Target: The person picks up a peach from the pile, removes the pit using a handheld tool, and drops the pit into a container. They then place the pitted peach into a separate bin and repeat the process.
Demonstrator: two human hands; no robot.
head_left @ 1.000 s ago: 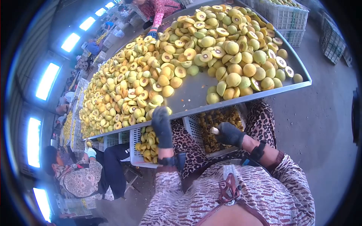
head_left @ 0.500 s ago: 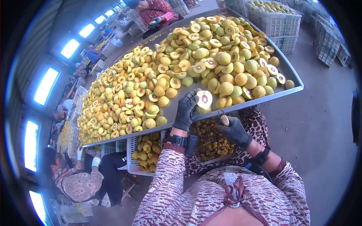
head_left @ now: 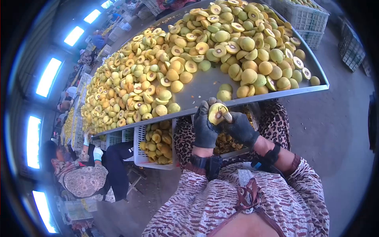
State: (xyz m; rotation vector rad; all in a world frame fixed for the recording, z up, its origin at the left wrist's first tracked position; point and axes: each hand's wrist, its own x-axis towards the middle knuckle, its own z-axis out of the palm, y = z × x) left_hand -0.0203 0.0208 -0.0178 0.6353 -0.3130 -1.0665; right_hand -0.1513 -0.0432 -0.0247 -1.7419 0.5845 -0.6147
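Observation:
My left hand (head_left: 206,127), in a dark glove, grips a yellow peach half (head_left: 215,112) with its cut face showing. In my gloved right hand (head_left: 242,129) is a pitting tool (head_left: 227,117) with a pale wooden handle. Its metal end is at the middle of the cut face, where the hand and fruit partly hide it. Both hands meet just in front of the near edge of a metal table (head_left: 203,85). Whole and halved peaches (head_left: 138,85) are heaped on that table. Below my hands, brownish peach pieces (head_left: 227,143) lie in a container.
Left of my legs stands a white basket (head_left: 156,165) of peach halves. A co-worker (head_left: 85,177) with pale gloves sits at the left. Stacked crates (head_left: 306,19) stand at the back right, and another crate (head_left: 351,47) is on the floor.
My left hand has drawn the peach half back from over the table edge and turned it. My right hand has brought the pitting tool to the cut face. The view has shifted slightly.

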